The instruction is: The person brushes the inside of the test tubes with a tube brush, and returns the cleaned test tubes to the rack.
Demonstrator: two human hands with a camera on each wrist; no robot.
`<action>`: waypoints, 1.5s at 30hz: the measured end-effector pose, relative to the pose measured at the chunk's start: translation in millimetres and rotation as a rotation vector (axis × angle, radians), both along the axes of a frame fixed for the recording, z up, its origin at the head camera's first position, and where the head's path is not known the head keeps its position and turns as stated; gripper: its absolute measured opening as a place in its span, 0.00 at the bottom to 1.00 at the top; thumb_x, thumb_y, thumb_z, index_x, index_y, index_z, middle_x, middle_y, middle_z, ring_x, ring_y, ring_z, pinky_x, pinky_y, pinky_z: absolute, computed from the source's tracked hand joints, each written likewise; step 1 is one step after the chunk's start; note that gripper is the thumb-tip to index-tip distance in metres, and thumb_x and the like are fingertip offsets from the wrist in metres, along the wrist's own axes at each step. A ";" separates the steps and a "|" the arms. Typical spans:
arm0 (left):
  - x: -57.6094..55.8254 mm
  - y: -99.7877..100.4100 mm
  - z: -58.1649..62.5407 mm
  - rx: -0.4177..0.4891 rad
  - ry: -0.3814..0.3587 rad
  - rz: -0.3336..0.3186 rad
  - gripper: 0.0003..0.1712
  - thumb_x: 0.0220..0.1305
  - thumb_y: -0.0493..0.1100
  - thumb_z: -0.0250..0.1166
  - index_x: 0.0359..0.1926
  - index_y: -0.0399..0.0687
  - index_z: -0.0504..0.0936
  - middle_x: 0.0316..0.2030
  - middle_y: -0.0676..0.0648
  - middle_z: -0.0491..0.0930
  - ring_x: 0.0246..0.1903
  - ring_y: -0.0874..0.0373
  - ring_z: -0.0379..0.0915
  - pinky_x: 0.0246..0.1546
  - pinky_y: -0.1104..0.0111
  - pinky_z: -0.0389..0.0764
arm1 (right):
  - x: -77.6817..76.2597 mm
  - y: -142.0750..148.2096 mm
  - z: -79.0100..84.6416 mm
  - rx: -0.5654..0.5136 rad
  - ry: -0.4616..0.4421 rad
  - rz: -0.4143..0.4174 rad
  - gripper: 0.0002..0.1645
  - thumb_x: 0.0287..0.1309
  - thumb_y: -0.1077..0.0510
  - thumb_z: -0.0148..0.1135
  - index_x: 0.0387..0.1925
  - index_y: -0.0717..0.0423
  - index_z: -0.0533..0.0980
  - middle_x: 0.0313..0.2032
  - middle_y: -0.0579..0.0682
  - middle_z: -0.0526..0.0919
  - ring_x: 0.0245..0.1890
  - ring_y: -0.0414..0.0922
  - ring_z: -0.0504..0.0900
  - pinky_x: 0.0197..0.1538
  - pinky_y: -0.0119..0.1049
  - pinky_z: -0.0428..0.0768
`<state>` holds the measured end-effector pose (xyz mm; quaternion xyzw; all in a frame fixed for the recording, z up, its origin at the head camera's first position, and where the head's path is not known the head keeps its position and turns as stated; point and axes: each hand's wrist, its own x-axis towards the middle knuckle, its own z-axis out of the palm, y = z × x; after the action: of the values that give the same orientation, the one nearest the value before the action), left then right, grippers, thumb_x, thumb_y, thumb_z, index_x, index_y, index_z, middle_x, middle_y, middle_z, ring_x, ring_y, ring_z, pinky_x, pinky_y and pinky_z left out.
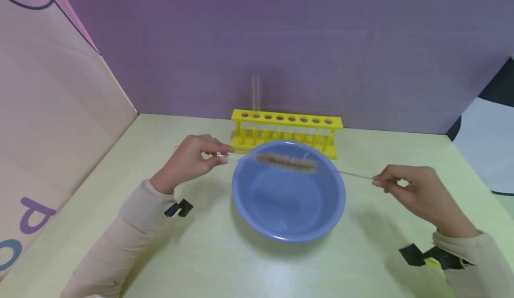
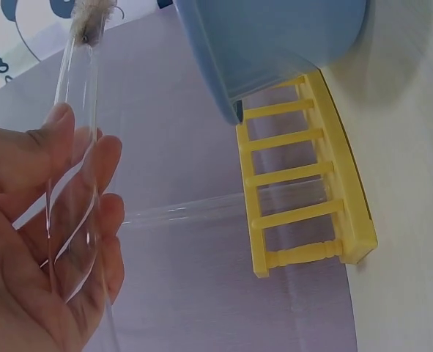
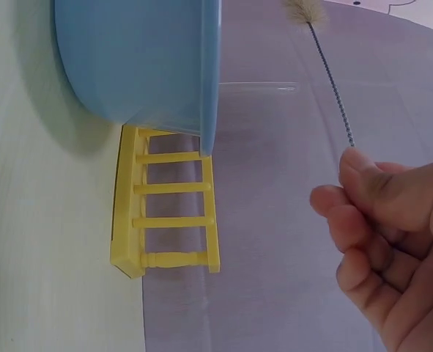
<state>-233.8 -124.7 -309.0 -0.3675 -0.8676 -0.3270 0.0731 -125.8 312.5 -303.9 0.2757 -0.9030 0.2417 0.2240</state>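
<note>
My left hand (image 1: 196,157) holds a clear glass test tube (image 2: 77,81), thumb and fingers round it. At the tube's mouth sit the tan bristles of a test tube brush (image 1: 287,163), their tip at the glass in the left wrist view. The brush's thin twisted wire (image 3: 333,88) runs out to my right hand (image 1: 413,191), which pinches its end between thumb and forefinger. Tube and brush lie nearly in one line above a blue basin (image 1: 281,200) in the head view.
Behind the basin stands a yellow test tube rack (image 1: 287,118) with a row of holes. Another clear test tube (image 1: 255,93) stands upright in it near the left end. A purple backdrop (image 1: 297,66) rises at the pale table's (image 1: 209,262) far edge.
</note>
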 end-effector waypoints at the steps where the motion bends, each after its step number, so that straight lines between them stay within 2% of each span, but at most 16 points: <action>1: 0.2 0.3 -0.1 0.001 0.000 0.000 0.16 0.54 0.38 0.71 0.46 0.46 0.85 0.38 0.50 0.85 0.33 0.60 0.75 0.32 0.65 0.77 | 0.3 0.1 0.2 -0.003 -0.007 -0.005 0.28 0.36 0.80 0.68 0.23 0.40 0.78 0.22 0.33 0.79 0.20 0.27 0.68 0.23 0.20 0.66; 6: 0.6 1.7 -2.4 0.011 0.021 -0.023 0.16 0.53 0.37 0.71 0.45 0.45 0.86 0.38 0.48 0.85 0.33 0.60 0.75 0.31 0.66 0.76 | 1.1 -0.2 1.9 -0.026 -0.052 -0.007 0.26 0.39 0.77 0.69 0.21 0.40 0.75 0.21 0.33 0.76 0.18 0.29 0.64 0.20 0.24 0.60; 14: 3.4 4.7 -3.7 0.034 0.085 -0.044 0.15 0.50 0.34 0.72 0.42 0.43 0.87 0.38 0.48 0.85 0.36 0.56 0.78 0.34 0.64 0.77 | 1.6 -2.5 6.4 -0.036 -0.182 -0.062 0.22 0.45 0.75 0.67 0.22 0.42 0.76 0.18 0.33 0.75 0.18 0.33 0.67 0.24 0.28 0.63; 18: 3.7 5.8 -5.3 0.029 0.152 -0.037 0.15 0.49 0.34 0.73 0.42 0.43 0.87 0.37 0.49 0.86 0.36 0.57 0.77 0.33 0.65 0.77 | -2.1 -3.0 8.3 -0.078 -0.255 -0.033 0.21 0.46 0.76 0.65 0.21 0.45 0.75 0.18 0.36 0.75 0.18 0.34 0.68 0.21 0.29 0.65; 22: 4.0 6.2 -5.7 0.049 0.202 -0.034 0.15 0.48 0.34 0.73 0.41 0.43 0.87 0.37 0.49 0.86 0.36 0.57 0.77 0.32 0.66 0.77 | -7.1 -2.8 12.4 -0.071 -0.338 -0.015 0.19 0.48 0.76 0.64 0.21 0.49 0.74 0.20 0.36 0.76 0.19 0.36 0.69 0.20 0.30 0.65; 26: 4.1 6.3 -5.8 0.068 0.222 -0.042 0.14 0.47 0.34 0.74 0.39 0.42 0.87 0.36 0.47 0.86 0.36 0.56 0.78 0.32 0.65 0.78 | -9.8 -3.4 18.6 -0.049 -0.404 -0.030 0.18 0.50 0.74 0.63 0.20 0.49 0.73 0.19 0.36 0.76 0.17 0.37 0.67 0.20 0.31 0.65; 33: 3.2 7.7 -6.6 0.087 0.249 -0.035 0.15 0.45 0.33 0.75 0.38 0.43 0.88 0.35 0.48 0.86 0.36 0.56 0.78 0.31 0.65 0.78 | -12.9 -5.8 23.4 -0.080 -0.562 -0.029 0.12 0.56 0.70 0.60 0.21 0.54 0.73 0.18 0.39 0.76 0.15 0.38 0.66 0.21 0.31 0.68; 41: 0.6 12.5 -11.9 0.128 0.304 -0.032 0.15 0.43 0.33 0.76 0.37 0.43 0.88 0.34 0.48 0.86 0.34 0.57 0.77 0.31 0.67 0.76 | -17.3 -5.2 21.3 -0.137 -0.678 0.006 0.11 0.60 0.65 0.58 0.22 0.56 0.71 0.18 0.44 0.76 0.19 0.42 0.71 0.21 0.34 0.68; 45: 0.1 14.7 -13.9 0.137 0.352 -0.029 0.15 0.42 0.32 0.76 0.36 0.43 0.88 0.33 0.49 0.86 0.32 0.57 0.76 0.30 0.67 0.76 | -19.0 -5.8 21.9 -0.161 -0.696 0.019 0.12 0.60 0.65 0.58 0.22 0.56 0.70 0.17 0.45 0.75 0.20 0.43 0.72 0.20 0.35 0.68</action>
<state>-233.7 -110.0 -322.9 -0.4256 -0.8116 -0.3171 0.2441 -144.8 306.7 -282.0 0.1669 -0.9007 0.3935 -0.0784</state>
